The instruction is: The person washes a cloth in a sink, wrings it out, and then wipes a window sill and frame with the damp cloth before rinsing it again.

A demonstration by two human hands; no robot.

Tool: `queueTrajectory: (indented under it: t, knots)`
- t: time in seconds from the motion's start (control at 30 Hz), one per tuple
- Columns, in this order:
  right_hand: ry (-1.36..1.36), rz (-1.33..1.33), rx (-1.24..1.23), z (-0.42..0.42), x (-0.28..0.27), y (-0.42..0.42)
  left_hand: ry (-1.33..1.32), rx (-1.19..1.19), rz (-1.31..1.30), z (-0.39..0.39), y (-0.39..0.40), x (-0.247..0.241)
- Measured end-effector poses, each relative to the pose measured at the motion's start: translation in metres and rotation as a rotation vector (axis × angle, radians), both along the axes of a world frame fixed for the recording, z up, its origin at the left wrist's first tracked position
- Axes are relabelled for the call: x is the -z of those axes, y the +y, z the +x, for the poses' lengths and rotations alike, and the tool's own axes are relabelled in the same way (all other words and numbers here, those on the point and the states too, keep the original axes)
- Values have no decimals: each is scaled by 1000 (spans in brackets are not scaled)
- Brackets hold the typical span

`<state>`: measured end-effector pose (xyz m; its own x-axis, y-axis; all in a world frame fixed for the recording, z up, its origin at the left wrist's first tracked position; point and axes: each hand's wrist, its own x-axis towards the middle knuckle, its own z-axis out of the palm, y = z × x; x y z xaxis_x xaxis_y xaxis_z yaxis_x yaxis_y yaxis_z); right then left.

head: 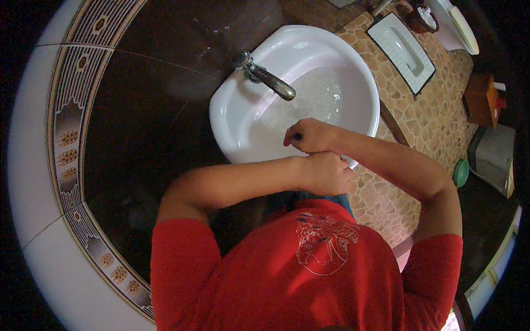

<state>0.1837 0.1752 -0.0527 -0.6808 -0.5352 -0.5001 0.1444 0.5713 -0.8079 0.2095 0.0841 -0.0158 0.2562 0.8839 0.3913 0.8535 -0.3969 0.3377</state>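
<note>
A white ceramic washbasin (pixel 356 74) is in front of me, with rippled, bubbly water (pixel 308 97) in its bowl. The chrome tap (pixel 271 82) reaches out over that water; whether it runs is unclear. My right hand (pixel 312 135) is above the basin's near side, fingers curled round a small dark spot that could be a gap or an object. Just below it, by the near rim, my left hand (pixel 329 173) is closed like a fist. The two hands overlap or touch at the wrists, and both palms are hidden.
Dark wall tiles (pixel 153 107) rise at the left. On the stone-patterned floor (pixel 434 120) to the right are a white squat toilet (pixel 401 47), a brown wooden box (pixel 482 99), a green bowl (pixel 461 173) and a grey container (pixel 492 155). A waste bin (pixel 418 20) stands at the far right.
</note>
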Motion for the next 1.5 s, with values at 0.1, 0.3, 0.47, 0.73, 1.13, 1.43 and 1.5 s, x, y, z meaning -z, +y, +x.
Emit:
queueTrajectory:
  t: [0.1, 0.3, 0.47, 0.73, 1.13, 1.43, 1.5]
  knots:
    - [104, 164, -121, -4, -2, -7, 67, 89, -279, 2, 4, 21]
    - [324, 228, 19, -6, 66, -7, 135, 146, -520, -11, 2, 28]
    - [-412, -582, 1134, 16, -7, 74, -302, -487, -13, -67, -40, -22]
    - [-246, -1167, 1599, 121, -59, 115, -23, -1495, -728, -163, -46, -38]
    - [50, -1045, 1986, 244, -47, 150, 87, -1247, -842, -202, -51, -26]
    - [179, -963, 2059, 267, -66, 160, 124, -860, -791, -210, -69, -43]
    - [238, -969, 2068, 275, -71, 164, 149, -924, -796, -191, -53, -62]
